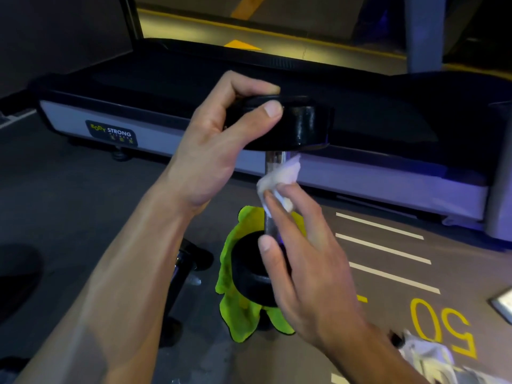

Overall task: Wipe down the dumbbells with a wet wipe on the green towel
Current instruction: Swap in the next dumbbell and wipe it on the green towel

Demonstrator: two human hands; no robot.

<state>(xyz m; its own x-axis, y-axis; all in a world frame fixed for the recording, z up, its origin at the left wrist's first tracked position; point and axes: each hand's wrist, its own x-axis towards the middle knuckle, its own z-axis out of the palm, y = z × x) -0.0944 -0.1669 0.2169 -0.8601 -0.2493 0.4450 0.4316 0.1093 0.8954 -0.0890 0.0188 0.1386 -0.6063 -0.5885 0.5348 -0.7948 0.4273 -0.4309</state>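
Head view: nearest, right hand (310, 261) presses a wet wipe (279, 178) around the handle of an upright dumbbell (273, 167) standing on the green towel (238, 309), left hand (219, 139) gripping its top head; best twist fully around.

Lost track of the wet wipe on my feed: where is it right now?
In the head view the wet wipe is centre frame, pressed by the right hand against the upright dumbbell handle, below the head held by the left hand.
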